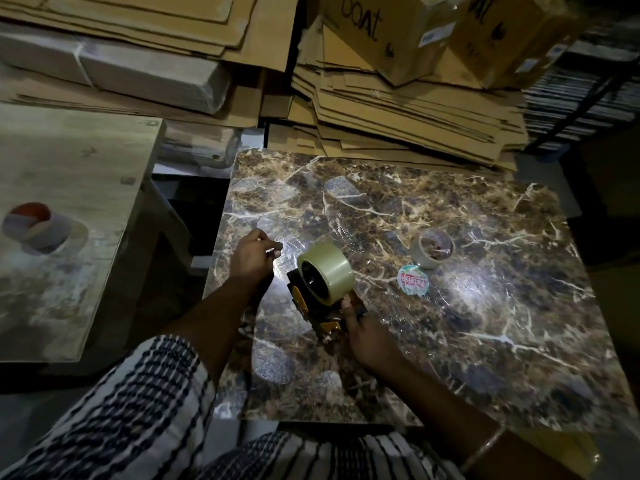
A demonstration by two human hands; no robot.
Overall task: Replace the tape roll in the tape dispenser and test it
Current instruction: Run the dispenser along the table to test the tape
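A full roll of clear tape [329, 271] sits on the spindle of a black and yellow tape dispenser [304, 303], held just above the marble-patterned table [485, 306]. My right hand [363, 334] grips the dispenser's handle from below. My left hand [251, 254] is to the left of the roll, fingers pinched on the free end of the tape [282, 252], which stretches from the roll. An empty cardboard tape core [433, 247] stands on the table to the right. A round printed label [412, 281] lies beside it.
Stacks of flattened cardboard [398, 109] and closed boxes [394, 32] crowd the far edge. A lower wooden surface [69, 237] at left holds another tape roll [34, 226]. Wrinkled plastic film covers the table. A dark gap separates the two surfaces.
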